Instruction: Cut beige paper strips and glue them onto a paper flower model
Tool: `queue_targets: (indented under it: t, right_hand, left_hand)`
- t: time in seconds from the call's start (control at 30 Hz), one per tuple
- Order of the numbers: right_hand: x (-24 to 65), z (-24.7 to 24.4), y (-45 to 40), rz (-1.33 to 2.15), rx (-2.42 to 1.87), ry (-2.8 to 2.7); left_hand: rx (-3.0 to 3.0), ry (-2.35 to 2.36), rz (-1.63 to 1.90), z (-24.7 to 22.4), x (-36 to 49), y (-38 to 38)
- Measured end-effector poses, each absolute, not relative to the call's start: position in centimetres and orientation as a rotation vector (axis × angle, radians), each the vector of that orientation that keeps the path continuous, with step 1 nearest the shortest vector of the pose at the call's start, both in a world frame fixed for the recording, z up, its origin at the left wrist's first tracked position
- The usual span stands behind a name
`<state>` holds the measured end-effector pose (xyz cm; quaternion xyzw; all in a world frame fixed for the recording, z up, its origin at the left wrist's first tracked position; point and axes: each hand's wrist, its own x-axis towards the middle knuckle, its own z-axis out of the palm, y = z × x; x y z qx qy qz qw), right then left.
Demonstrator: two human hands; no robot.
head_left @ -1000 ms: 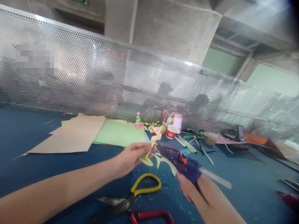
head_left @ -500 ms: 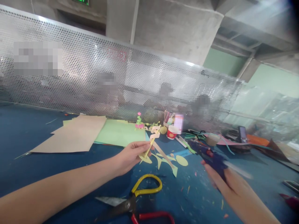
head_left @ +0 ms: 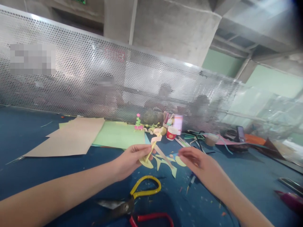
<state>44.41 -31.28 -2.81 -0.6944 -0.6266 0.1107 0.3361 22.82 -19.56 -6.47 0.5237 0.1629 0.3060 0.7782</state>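
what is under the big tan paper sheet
Green paper sticks out from under the tan sheet on its right; anything lying fully beneath is covered and cannot be seen.

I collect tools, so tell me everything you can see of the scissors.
The scissors lie on the blue tabletop, blades spread open, pointing left. The upper blade looks like bright metal, the lower one dark; a round pivot joins them. One handle loop is yellow, the other red, both perhaps plastic-coated. The picture's bottom edge crops the red one; nothing grips them.
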Motion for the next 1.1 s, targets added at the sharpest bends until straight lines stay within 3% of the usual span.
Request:
queue_targets:
  t: [0.1,0.33,1.1]
  right_hand:
    - [40.4,-1.4,-29.0,0.498,-1.537,-1.595]
    - [38.8,-2.3,-27.6,0.631,-1.390,-1.507]
    - [38.1,-2.1,-28.2,0.765,-1.388,-1.333]
  left_hand:
    - [1.137,0.356,0.639,-6.2,22.9,-20.0]
    - [1.178,0.338,0.655,-6.0,22.7,-20.0]
    - [1.106,0.326,0.685,-6.1,22.9,-19.8]
